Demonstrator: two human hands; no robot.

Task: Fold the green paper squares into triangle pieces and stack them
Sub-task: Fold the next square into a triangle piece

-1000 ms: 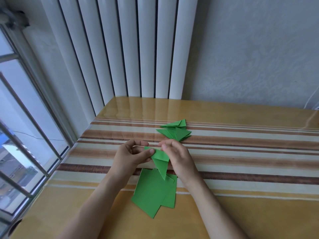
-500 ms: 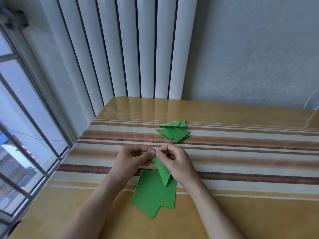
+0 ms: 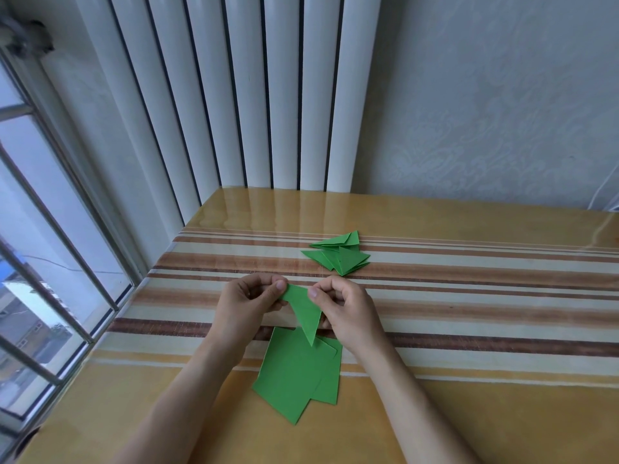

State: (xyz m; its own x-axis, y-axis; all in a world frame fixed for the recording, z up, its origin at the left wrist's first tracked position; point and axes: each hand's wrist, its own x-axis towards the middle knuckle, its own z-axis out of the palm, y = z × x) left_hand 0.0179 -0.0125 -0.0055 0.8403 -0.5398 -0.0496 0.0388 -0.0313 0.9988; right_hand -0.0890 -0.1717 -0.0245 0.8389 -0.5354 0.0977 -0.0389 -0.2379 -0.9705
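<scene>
Nearest me, toward the table's (image 3: pixel 469 413) front edge, the unfolded green squares (image 3: pixel 294 373) are lying in a loose overlap. Just above them I am holding a folded green triangle (image 3: pixel 303 309) off the surface, my left hand (image 3: pixel 248 303) pinching one top corner and my right hand (image 3: pixel 345 309) pinching the other, its point hanging down. Farther back, toward the radiator (image 3: pixel 234 95), the stack of triangles (image 3: pixel 338 256) is sitting fanned out. If my thumbs are pulling unevenly, the crease could skew or the layers could spring apart.
</scene>
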